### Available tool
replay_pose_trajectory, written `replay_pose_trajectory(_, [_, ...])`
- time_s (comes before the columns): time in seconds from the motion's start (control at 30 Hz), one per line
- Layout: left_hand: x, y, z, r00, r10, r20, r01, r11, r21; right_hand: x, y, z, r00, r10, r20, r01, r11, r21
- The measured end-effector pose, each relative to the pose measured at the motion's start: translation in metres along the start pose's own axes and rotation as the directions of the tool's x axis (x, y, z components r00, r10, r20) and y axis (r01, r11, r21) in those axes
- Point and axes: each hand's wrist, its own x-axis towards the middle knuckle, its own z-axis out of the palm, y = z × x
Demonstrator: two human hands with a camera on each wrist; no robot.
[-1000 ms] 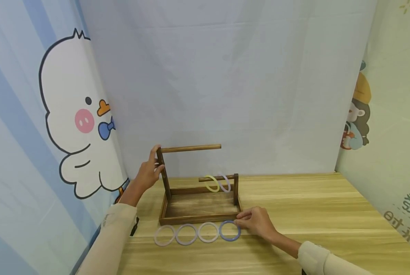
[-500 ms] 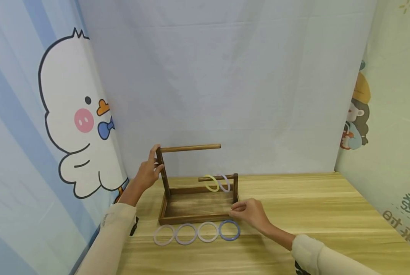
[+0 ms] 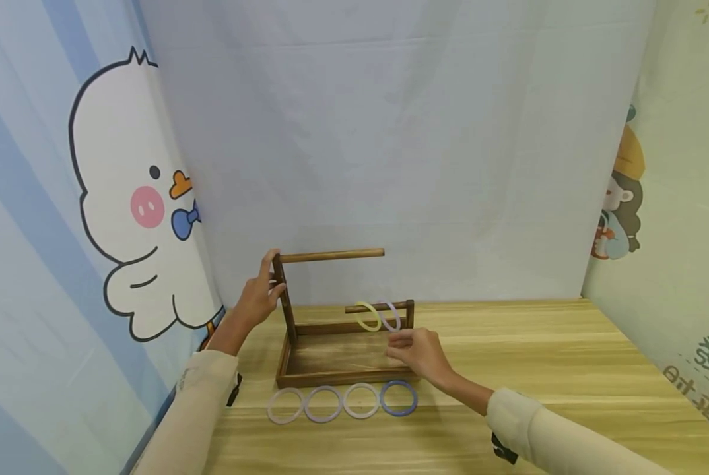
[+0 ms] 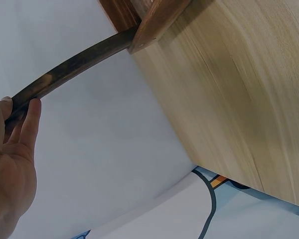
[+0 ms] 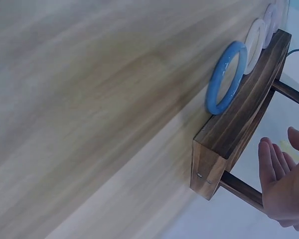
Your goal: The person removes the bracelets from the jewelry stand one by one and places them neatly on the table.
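My left hand [image 3: 256, 297] grips the top of the tall post [image 4: 70, 69] of a dark wooden stand [image 3: 354, 379], its fingers and thumb around the wood. Two arms reach inward from the stand's posts. On the lower arm [image 3: 351, 309] hang a yellow bangle [image 3: 368, 326] and a lavender bangle [image 3: 397, 323]. My right hand [image 3: 422, 353] hovers over the stand's right end, just below these bangles, thumb and fingers apart with nothing held. In the right wrist view, a bit of yellow shows behind its fingers. The upper arm [image 3: 333, 255] carries no bangle.
In front of the stand, a row of bangles lies on the wooden table [image 3: 509, 369]: a blue bangle [image 3: 399, 414] at the right, a white bangle [image 3: 361, 417], then two pale purple ones. A grey curtain [image 3: 420, 165] hangs behind, with printed cloths at both sides.
My right hand has left the blue bangle and moved up and left over the stand's tray toward the hanging bangles. The left hand stays on the post.
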Motion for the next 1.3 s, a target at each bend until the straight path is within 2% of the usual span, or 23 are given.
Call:
replay_pose_trajectory(0.5, [-0.002,0.0,0.001,1.0,-0.002,0.004,0.002,1.0,0.002,0.021,-0.01,0.013,0.995,0.057,-0.086,-0.055,0.998,0.019])
replay_pose_trajectory(0.97, [-0.002,-0.001,0.0,1.0,-0.003,-0.001,0.003,1.0,-0.002,0.032,-0.011,0.018,0.991,0.072,-0.117,-0.071,0.997,0.013])
replay_pose_trajectory(1.3, [0.0,-0.002,-0.001,1.0,-0.002,0.0,0.002,1.0,0.007,0.037,-0.008,0.023,0.989,0.051,-0.136,-0.05,0.999,0.012])
